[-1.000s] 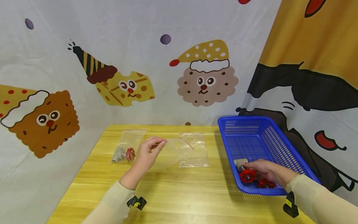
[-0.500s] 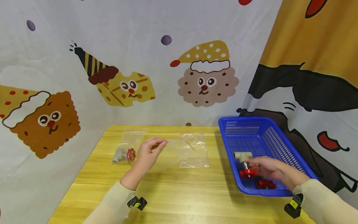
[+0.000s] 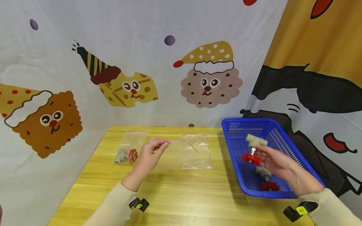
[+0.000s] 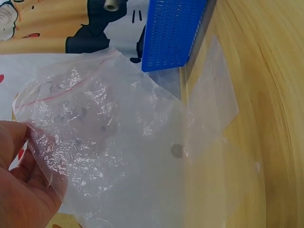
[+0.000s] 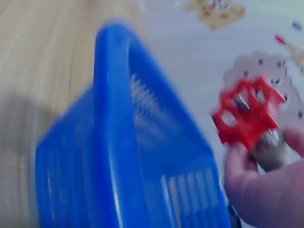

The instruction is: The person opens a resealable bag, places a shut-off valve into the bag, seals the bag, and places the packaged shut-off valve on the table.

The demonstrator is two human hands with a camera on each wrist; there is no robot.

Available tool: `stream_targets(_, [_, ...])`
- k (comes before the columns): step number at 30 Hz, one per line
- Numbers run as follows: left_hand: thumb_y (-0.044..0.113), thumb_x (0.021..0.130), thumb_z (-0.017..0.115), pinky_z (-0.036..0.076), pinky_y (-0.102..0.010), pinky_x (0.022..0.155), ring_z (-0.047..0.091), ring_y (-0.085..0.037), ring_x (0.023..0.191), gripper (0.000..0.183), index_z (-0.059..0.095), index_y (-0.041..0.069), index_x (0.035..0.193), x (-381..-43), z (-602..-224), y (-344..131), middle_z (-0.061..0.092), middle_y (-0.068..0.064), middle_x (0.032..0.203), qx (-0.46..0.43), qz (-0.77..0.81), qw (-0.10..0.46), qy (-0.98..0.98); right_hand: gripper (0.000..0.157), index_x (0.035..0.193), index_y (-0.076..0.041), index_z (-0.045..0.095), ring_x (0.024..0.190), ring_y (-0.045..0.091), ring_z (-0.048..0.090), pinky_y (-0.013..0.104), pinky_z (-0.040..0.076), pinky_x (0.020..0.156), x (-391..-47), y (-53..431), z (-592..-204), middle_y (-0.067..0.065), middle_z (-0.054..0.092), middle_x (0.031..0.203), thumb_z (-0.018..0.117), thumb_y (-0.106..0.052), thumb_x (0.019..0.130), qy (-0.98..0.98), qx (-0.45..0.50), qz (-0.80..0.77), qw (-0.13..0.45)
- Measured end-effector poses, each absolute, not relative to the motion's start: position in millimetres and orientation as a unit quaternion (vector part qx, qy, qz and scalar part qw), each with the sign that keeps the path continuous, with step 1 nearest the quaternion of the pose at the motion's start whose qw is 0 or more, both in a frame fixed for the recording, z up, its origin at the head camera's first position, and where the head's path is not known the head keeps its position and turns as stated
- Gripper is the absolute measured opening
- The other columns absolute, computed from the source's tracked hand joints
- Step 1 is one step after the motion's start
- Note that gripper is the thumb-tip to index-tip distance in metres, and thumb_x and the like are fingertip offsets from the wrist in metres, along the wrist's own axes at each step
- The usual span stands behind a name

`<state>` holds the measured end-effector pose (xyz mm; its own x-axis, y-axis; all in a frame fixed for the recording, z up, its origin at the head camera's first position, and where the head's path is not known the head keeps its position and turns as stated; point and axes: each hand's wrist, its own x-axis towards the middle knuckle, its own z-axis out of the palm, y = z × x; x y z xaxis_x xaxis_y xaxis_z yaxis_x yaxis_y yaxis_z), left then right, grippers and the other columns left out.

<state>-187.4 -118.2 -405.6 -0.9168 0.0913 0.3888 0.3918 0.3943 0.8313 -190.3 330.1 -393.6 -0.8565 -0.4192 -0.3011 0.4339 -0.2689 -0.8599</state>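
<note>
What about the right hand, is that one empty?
No, the right hand grips a valve with a red handwheel.

Three valves, apparently three bags

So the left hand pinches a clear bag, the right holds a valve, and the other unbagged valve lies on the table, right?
Not quite: the other unbagged valve lies in the blue basket, as the head view shows. The left hand does pinch a clear bag, and the right hand holds a red-wheeled valve.
</note>
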Motion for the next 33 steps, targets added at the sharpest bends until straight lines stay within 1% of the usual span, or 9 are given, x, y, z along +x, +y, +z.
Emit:
stream_targets(7, [0.025,0.094,0.06,0.053,-0.033,0.088,0.063,-0.016,0.097,0.019,0.072,0.012,0.101,-187,-403,-118,0.067,-0.002,0.102,-0.145,-0.532,0.142,-0.822,0.018,0.092,-0.009,0.07,0.088,0.015,0.066,0.025,0.055,0.081,-175,291,-375,0.003,0.068,0.09,0.052,-0.011,0.097,0.42,0.07,-0.897,0.117])
stream_targets(12, [0.025,0.093,0.06,0.053,-0.032,0.089,0.063,-0.016,0.097,0.02,0.072,0.011,0.101,-187,-402,-118,0.067,-0.002,0.102,-0.148,-0.536,0.143,-0.819,0.017,0.092,-0.007,0.071,0.087,0.014,0.068,0.027,0.055,0.082,-173,265,-366,0.004,0.07,0.089,0.055,-0.002,0.094,0.411,0.055,-0.908,0.062])
stream_targets(15, [0.025,0.093,0.06,0.053,-0.031,0.088,0.064,-0.016,0.097,0.019,0.072,0.011,0.101,-187,-402,-117,0.067,-0.002,0.102,-0.146,-0.538,0.141,-0.818,0.016,0.101,-0.01,0.065,0.089,0.012,0.067,0.025,0.055,0.083,-172,253,-363,0.002,0.067,0.094,0.056,0.0,0.093,0.43,0.05,-0.899,0.057])
stream_targets(21, [0.023,0.093,0.061,0.054,-0.033,0.086,0.064,-0.018,0.096,0.018,0.072,0.011,0.101,-186,-402,-116,0.067,-0.003,0.102,-0.15,-0.539,0.146,-0.816,0.027,0.115,-0.015,0.05,0.091,0.011,0.065,0.025,0.054,0.086,-173,232,-362,0.001,0.06,0.099,0.059,-0.003,0.092,0.451,0.081,-0.885,0.084])
stream_targets(24, [0.022,0.093,0.061,0.054,-0.032,0.086,0.064,-0.017,0.095,0.018,0.072,0.01,0.101,-186,-403,-116,0.067,-0.003,0.102,-0.154,-0.538,0.149,-0.816,0.025,0.115,-0.014,0.051,0.092,0.01,0.064,0.024,0.052,0.088,-175,224,-364,0.0,0.061,0.098,0.059,-0.007,0.093,0.457,0.084,-0.88,0.101])
stream_targets(27, [0.023,0.093,0.061,0.054,-0.031,0.086,0.064,-0.017,0.095,0.018,0.072,0.011,0.101,-187,-404,-116,0.068,-0.003,0.102,-0.154,-0.54,0.146,-0.814,0.014,0.106,-0.014,0.057,0.092,0.008,0.064,0.023,0.051,0.09,-176,215,-368,-0.002,0.064,0.093,0.058,-0.008,0.094,0.472,0.067,-0.872,0.112])
stream_targets(29, [0.024,0.093,0.061,0.054,-0.03,0.086,0.064,-0.016,0.095,0.019,0.072,0.011,0.101,-187,-404,-116,0.068,-0.003,0.102,-0.153,-0.543,0.143,-0.813,0.013,0.108,-0.012,0.057,0.092,0.006,0.063,0.021,0.049,0.092,-177,209,-369,-0.005,0.064,0.092,0.057,-0.01,0.095,0.497,0.06,-0.857,0.12])
stream_targets(31, [0.024,0.093,0.061,0.054,-0.029,0.086,0.064,-0.016,0.096,0.019,0.072,0.011,0.101,-187,-404,-116,0.068,-0.002,0.103,-0.15,-0.544,0.143,-0.813,0.02,0.115,-0.011,0.053,0.093,0.005,0.061,0.019,0.048,0.092,-178,203,-370,-0.006,0.062,0.096,0.056,-0.01,0.095,0.521,0.057,-0.842,0.13])
stream_targets(33, [0.024,0.093,0.061,0.054,-0.029,0.086,0.064,-0.016,0.095,0.019,0.072,0.011,0.101,-187,-404,-116,0.068,-0.002,0.103,-0.151,-0.545,0.143,-0.812,0.036,0.129,-0.008,0.042,0.095,0.004,0.058,0.018,0.047,0.092,-178,197,-370,-0.006,0.059,0.103,0.055,-0.01,0.095,0.548,0.06,-0.823,0.139])
